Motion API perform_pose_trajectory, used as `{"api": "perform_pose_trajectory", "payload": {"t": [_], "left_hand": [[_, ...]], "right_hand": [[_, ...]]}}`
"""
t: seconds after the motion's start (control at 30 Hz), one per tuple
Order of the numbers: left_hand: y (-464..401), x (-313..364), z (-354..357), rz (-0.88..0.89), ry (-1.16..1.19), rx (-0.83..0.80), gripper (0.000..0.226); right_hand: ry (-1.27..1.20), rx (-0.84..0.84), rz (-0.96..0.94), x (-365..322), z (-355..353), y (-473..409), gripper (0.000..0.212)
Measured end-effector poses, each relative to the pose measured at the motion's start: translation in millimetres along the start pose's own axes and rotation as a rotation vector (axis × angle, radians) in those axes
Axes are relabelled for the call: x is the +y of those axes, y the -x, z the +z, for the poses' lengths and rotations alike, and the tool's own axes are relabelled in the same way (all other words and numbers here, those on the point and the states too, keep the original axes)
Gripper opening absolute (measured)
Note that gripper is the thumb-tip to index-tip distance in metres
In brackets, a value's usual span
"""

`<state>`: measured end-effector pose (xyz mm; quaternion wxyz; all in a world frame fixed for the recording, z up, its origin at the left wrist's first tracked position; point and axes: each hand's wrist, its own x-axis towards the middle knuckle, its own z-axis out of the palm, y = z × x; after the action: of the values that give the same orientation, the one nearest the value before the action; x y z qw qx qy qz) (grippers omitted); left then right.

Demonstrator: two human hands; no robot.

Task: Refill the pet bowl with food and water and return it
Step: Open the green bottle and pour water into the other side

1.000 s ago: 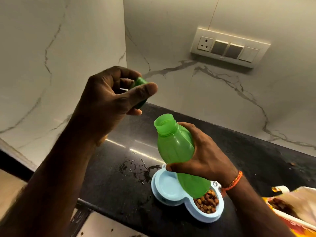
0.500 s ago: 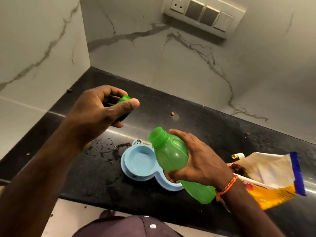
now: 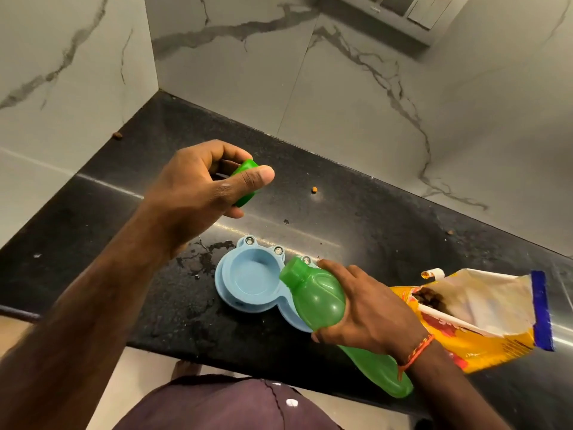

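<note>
A light blue double pet bowl (image 3: 248, 274) lies on the black countertop (image 3: 356, 212). Its left dish is dry and bare; its right dish is hidden behind the bottle and my right hand. My right hand (image 3: 366, 308) grips an uncapped green bottle (image 3: 319, 299), tilted with its mouth over the right rim of the left dish. No water shows at the mouth. My left hand (image 3: 201, 184) hovers above and to the left of the bowl, closed around the green bottle cap (image 3: 246, 181).
An opened yellow and white pet food bag (image 3: 477, 311) lies on its side right of the bowl, kibble showing at its mouth. Water splashes (image 3: 204, 256) mark the counter left of the bowl. Stray kibble (image 3: 314, 189) sits behind. Marble walls close the back and left.
The view has dropped toward the counter. My right hand has tipped the bottle further down, its mouth now over the left dish. My left hand keeps the cap.
</note>
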<state>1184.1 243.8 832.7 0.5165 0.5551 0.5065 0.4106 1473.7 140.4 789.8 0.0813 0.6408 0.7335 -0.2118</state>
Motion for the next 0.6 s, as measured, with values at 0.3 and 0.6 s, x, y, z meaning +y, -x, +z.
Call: {"api": "perform_pose_trajectory", "payload": {"t": [0.3,0.6], "left_hand": [[-1,-1,2,0.012,-0.012,-0.009,0.058],[3,-1,1,0.017,-0.020,-0.004,0.058]], "right_hand": [[0.047,-0.029,0.009,-10,1,-5,0.121],[0.092,-0.065,0.029,-16,-4,-1,0.119]]}}
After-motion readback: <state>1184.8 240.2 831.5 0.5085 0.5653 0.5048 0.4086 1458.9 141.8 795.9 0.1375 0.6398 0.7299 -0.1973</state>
